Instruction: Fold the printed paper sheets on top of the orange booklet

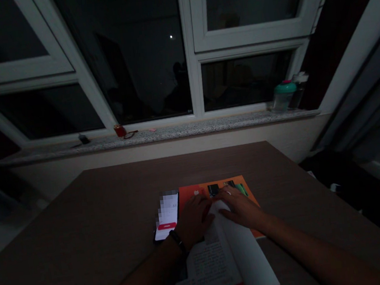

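A sheet of paper, white on its right part, lies creased lengthwise over an orange booklet. Lines of writing cover the left part of the papers, and a red band shows at the bottom edge. My left hand, with a dark band at the wrist, grips the paper's far end from the left, fingers bent and thumb on the paper. From the right, my right hand holds the same end, its thumb on the white side; a ring shows on one finger. The fingertips nearly meet, and the paper between them is partly hidden.
A lit phone lies left of the booklet on the brown table. Beyond the table, a stone windowsill carries a small red jar, a dark small object and a teal-lidded bottle beside a clear one.
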`<action>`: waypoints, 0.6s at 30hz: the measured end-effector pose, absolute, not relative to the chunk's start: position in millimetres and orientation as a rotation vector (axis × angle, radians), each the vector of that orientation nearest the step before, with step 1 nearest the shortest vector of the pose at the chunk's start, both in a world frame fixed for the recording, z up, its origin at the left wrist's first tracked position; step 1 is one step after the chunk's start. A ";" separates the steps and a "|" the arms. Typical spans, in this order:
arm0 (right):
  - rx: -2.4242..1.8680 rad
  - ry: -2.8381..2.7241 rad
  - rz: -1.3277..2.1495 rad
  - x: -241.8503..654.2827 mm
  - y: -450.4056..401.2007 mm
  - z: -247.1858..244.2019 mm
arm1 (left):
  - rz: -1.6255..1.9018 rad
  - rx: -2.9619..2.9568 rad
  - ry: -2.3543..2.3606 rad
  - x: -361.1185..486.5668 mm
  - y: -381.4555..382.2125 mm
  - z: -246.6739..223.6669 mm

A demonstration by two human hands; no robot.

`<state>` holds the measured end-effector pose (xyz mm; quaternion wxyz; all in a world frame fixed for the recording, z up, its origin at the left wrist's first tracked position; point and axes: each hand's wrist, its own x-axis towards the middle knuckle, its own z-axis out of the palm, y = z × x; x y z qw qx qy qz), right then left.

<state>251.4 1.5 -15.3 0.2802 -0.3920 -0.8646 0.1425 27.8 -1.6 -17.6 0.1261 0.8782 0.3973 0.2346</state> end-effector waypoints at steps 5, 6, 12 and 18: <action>-1.075 -2.331 0.323 248.9 2.2 -17.4 | 0.750 2.489 1.120 30.2 0.0 -18.6; -1.088 -2.330 0.307 248.2 2.4 -17.7 | 0.755 2.479 1.111 30.6 0.2 -18.5; -1.143 -2.325 0.232 244.3 3.4 -19.3 | 0.760 2.463 1.079 32.2 -0.8 -15.7; -1.167 -2.340 0.149 238.3 5.7 -22.2 | 0.762 2.435 1.108 33.5 -1.6 -13.3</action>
